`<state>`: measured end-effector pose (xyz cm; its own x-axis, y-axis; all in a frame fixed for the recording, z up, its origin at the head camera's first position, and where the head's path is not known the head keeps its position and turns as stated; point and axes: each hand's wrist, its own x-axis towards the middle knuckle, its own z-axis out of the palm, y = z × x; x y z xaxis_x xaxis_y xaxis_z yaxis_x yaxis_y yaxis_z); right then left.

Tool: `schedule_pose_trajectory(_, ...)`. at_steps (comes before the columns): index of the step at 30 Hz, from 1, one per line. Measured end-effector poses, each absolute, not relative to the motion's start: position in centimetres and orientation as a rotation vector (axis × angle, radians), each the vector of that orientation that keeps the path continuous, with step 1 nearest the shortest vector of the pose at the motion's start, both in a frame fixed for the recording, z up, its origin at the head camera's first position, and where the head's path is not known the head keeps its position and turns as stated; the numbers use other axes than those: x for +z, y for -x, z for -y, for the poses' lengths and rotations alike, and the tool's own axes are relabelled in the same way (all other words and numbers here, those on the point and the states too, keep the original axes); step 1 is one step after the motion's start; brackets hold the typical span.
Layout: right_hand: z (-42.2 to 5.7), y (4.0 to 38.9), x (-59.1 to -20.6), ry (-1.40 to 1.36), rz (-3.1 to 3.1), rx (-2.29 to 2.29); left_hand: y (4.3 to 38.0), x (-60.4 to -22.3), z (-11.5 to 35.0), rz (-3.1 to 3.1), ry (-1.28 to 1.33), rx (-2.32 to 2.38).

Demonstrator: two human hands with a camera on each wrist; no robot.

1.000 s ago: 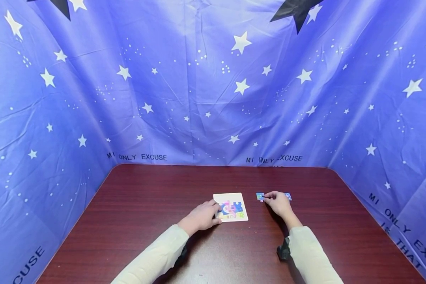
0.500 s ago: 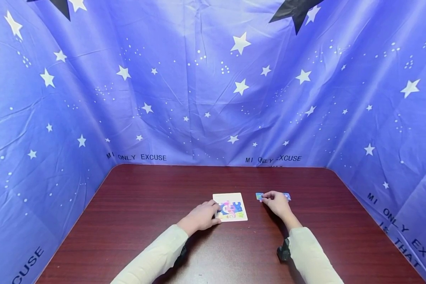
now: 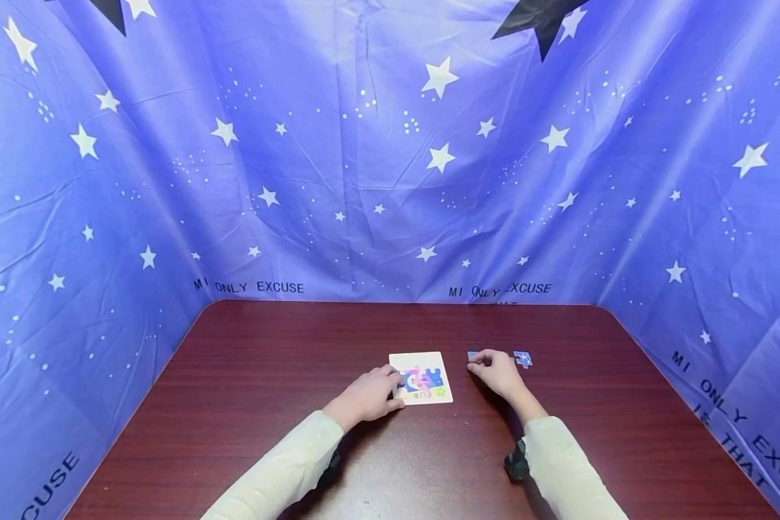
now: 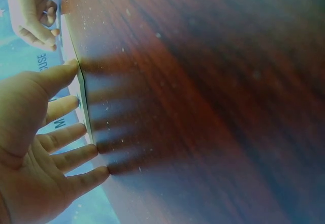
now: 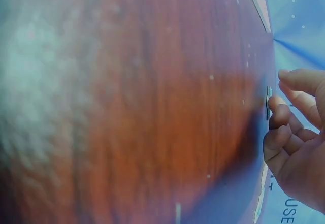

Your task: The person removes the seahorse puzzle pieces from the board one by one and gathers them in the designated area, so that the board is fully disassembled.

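My left hand (image 3: 369, 393) lies along the left edge of a white-framed puzzle board (image 3: 419, 357), fingertips touching it. In the left wrist view its spread fingers (image 4: 63, 160) and thumb reach the board's edge. Joined puzzle pieces show a pink figure on blue at the board's lower part. My right hand (image 3: 497, 374) reaches over a small blue puzzle piece (image 3: 472, 354), mostly hidden beneath it. In the right wrist view that piece (image 5: 268, 102) is a thin edge at one fingertip, with the thumb (image 5: 285, 75) apart from it. Another blue piece (image 3: 523, 358) lies right of this hand.
A dark red wood-grain table (image 3: 286, 347) bears everything. Blue star-printed curtains (image 3: 338, 166) hang behind it and along both sides. Black wrist devices (image 3: 515, 462) stick out below the white sleeves (image 3: 568, 466).
My right hand has shifted slightly left, covering more of the nearer puzzle piece and uncovering more of the right one. My left hand and the board look unmoved.
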<state>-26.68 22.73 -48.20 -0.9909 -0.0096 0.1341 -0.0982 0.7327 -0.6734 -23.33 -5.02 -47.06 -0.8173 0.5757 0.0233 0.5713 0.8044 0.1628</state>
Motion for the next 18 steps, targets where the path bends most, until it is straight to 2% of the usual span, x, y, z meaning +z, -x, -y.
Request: schedule_pose_trajectory(18, -21.2, 26.4, -48.1, -0.154, 2.796, 1.296, 23.7, -47.2, 4.6, -2.990, -0.991, 0.285)
